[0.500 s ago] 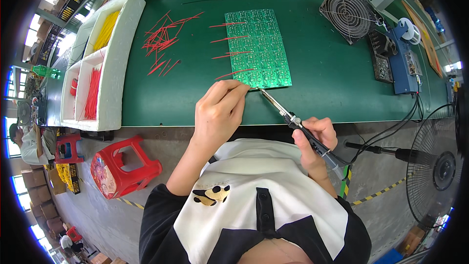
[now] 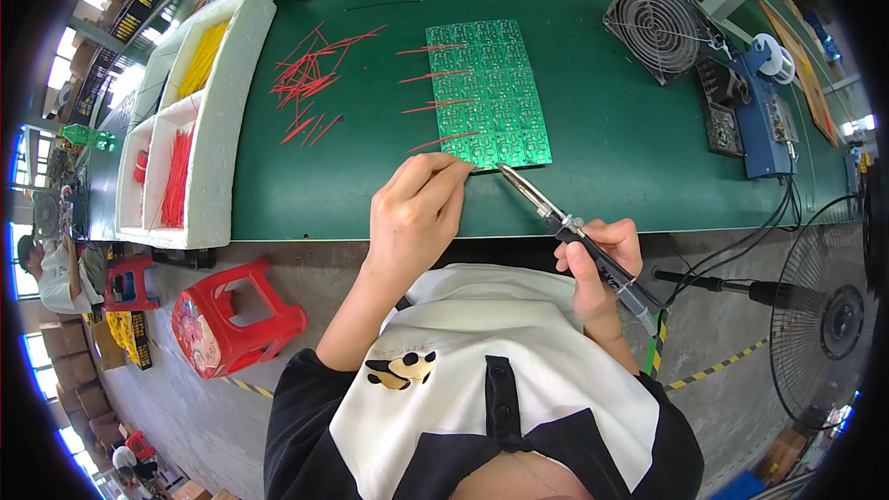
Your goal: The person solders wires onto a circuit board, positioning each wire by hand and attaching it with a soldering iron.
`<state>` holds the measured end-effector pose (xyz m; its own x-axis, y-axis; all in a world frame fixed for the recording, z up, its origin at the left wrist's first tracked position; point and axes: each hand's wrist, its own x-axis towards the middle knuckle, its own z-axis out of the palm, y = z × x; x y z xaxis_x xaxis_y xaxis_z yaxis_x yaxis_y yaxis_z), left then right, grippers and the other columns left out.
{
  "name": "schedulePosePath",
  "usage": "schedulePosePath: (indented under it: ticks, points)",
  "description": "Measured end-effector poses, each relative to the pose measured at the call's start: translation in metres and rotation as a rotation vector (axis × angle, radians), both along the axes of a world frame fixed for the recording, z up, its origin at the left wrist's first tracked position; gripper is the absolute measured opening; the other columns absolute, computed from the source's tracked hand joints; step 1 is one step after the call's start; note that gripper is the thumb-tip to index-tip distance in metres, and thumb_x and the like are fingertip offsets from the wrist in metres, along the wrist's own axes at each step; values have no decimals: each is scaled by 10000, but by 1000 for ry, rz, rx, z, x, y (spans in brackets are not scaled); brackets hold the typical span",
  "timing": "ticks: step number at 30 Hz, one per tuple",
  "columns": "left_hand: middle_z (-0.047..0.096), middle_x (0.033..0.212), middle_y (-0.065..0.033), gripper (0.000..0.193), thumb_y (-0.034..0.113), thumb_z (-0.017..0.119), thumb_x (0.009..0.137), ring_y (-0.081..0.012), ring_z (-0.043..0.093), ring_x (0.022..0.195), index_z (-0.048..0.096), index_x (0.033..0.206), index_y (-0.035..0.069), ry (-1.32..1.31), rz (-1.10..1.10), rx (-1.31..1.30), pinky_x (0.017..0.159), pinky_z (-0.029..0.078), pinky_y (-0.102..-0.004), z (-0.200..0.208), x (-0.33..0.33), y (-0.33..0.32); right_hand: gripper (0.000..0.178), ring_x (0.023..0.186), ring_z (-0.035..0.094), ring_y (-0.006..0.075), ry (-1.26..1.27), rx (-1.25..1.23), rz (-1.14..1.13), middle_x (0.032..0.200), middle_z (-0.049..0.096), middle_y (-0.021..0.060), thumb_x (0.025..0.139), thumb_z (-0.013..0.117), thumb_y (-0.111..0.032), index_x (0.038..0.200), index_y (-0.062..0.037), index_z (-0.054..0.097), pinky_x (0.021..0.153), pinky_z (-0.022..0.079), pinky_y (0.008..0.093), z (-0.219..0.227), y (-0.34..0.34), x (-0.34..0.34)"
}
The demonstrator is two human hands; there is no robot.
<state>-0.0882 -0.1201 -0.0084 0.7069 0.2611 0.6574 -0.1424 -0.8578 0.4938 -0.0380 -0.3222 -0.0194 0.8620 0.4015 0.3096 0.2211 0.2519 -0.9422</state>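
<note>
A green panel of circuit boards [image 2: 505, 83] lies on the green bench top, with several red wires [image 2: 443, 142] reaching across its left edge. At its near left corner my left hand [image 2: 417, 208] is closed in a pinch, and a short red wire end [image 2: 477, 168] shows past the fingertips. My right hand [image 2: 604, 259] is wrapped round the dark handle of a soldering iron [image 2: 532, 196]. The iron's tip touches or hovers just over the panel's near edge, close to that wire end; which of the two I cannot tell.
Loose red wires [image 2: 310, 74] lie left of the panel. A white foam box [image 2: 243, 120] holds yellow and red wires. At the right stand a caged fan [image 2: 656, 26] and a blue soldering station [image 2: 767, 125], with cables hanging over the bench edge. Red stool [image 2: 222, 315] at lower left.
The iron's tip has shifted slightly right along the panel's near edge. My left hand stays nearly still with its pinch.
</note>
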Motion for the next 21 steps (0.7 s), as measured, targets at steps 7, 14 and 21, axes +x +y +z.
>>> schedulePosePath:
  ticks: [7, 14, 21]
  points:
    - [618, 799, -62, 158, -75, 664, 677, -197, 601, 672, 675, 806, 15, -7, 15, 23, 576, 488, -284, 2, 0, 0, 213, 573, 525, 88, 28, 78, -49, 717, 554, 101, 823, 605, -24, 925, -8, 419, 515, 439, 196, -1, 2, 2]
    - [609, 784, 4, 163, -11, 675, 651, -181, 557, 652, 661, 780, 87, -1, 76, 149, 556, 466, -291, 4, -1, 2, 205, 545, 530, 93, 68, -25, -145, 713, 563, 101, 799, 630, -12, 894, 3, 448, 498, 450, 201, 21, 5, 17]
    - [595, 775, 12, 141, 2, 678, 669, -168, 552, 649, 657, 772, 96, -55, 61, 169, 542, 461, -279, 7, -4, 0, 141, 510, 503, 98, -11, 46, 115, 645, 548, 84, 841, 587, -68, 851, -34, 450, 437, 397, 195, 64, 16, 89]
